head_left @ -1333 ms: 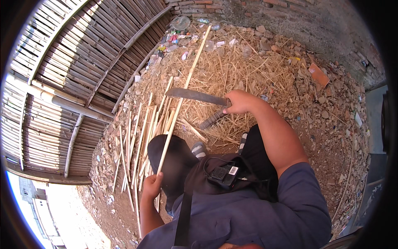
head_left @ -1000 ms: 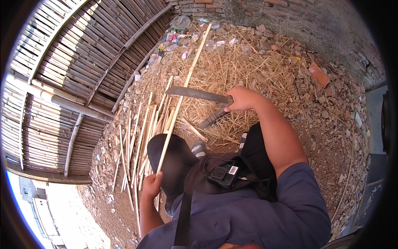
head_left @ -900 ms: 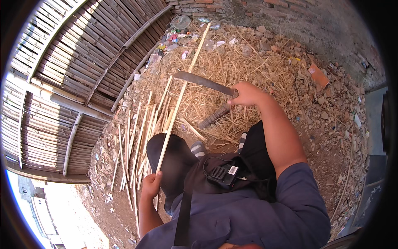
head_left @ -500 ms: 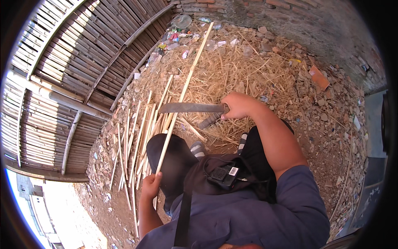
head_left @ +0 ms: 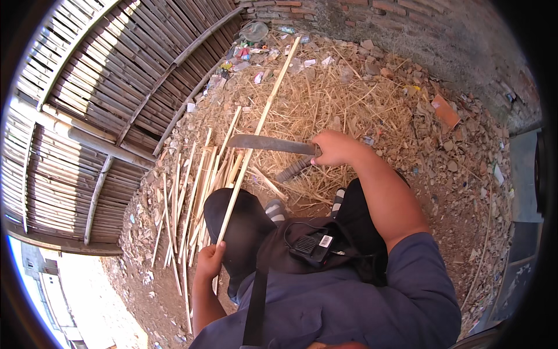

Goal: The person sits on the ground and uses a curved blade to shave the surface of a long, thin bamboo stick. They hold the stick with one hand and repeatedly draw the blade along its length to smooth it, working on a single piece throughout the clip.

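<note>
My left hand [head_left: 210, 260] is closed round the near end of a long pale bamboo strip [head_left: 272, 96], beside my left knee. The strip slants away over the straw, up and to the right. My right hand [head_left: 338, 148] grips a machete [head_left: 273, 144] whose dark blade points left and crosses the strip; whether the edge touches it I cannot tell. My fingers hide most of the machete's grip. Just below the blade lies a dark ribbed rod-like piece [head_left: 293, 169]. More bamboo strips [head_left: 195, 203] lie in a loose bundle left of my knee.
Straw-like shavings [head_left: 349, 99] cover the ground ahead, with litter and rubble around them. A bamboo slat wall [head_left: 104, 75] stands at the left, a brick wall [head_left: 418, 35] at the back. A black device [head_left: 311, 246] with a cable rests on my lap.
The machete's tip has shifted slightly up and right, so the blade now slopes down toward my right hand. The strip has drawn back slightly toward me. My left hand stays closed on it.
</note>
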The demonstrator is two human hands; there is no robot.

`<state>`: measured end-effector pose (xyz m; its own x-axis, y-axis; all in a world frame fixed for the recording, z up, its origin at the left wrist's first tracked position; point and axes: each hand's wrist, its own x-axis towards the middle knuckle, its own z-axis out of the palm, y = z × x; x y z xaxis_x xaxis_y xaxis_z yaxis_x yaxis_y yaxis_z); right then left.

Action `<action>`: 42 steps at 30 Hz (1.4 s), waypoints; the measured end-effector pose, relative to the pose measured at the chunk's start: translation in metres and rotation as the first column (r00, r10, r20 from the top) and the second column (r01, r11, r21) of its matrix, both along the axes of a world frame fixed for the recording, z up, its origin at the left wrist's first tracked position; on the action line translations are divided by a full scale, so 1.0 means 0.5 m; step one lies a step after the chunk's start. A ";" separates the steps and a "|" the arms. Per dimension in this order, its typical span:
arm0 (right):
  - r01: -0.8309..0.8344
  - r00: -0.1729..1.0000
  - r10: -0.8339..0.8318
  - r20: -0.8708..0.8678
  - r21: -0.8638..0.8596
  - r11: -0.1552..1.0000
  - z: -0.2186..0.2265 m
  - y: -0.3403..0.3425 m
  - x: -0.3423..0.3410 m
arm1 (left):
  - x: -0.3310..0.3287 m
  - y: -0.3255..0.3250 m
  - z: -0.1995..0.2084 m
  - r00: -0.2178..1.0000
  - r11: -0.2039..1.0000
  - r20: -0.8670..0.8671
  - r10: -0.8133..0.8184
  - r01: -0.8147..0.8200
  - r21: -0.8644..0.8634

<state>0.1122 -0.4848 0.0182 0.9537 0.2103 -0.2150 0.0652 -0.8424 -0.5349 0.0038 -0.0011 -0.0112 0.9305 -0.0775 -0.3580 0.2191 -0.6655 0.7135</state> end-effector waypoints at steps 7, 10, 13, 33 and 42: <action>0.099 0.995 -0.099 -0.003 0.001 0.995 0.007 -0.038 0.011 | -0.001 -0.002 0.005 1.000 1.000 0.022 -0.007 0.007 0.019; 0.220 0.976 -0.218 -0.025 0.105 0.970 -0.004 -0.080 0.015 | 0.001 -0.008 0.005 0.999 0.999 0.037 -0.019 0.017 0.041; 0.216 0.973 -0.223 0.053 0.112 0.970 -0.012 -0.078 0.014 | 0.001 -0.005 0.004 0.999 0.999 0.040 -0.021 0.019 0.047; 0.133 0.991 -0.132 -0.032 0.029 0.991 -0.003 -0.051 0.009 | 0.001 -0.006 0.006 0.999 0.999 0.033 -0.016 0.015 0.034; 0.030 0.999 -0.030 -0.011 0.045 0.999 -0.013 -0.023 0.014 | 0.001 -0.003 0.005 1.000 1.000 0.008 -0.005 0.005 -0.005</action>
<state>0.1192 -0.4964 0.0115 0.9575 0.1914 -0.2159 0.0345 -0.8190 -0.5728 0.0045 -0.0028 -0.0087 0.9328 -0.0841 -0.3503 0.2101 -0.6629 0.7186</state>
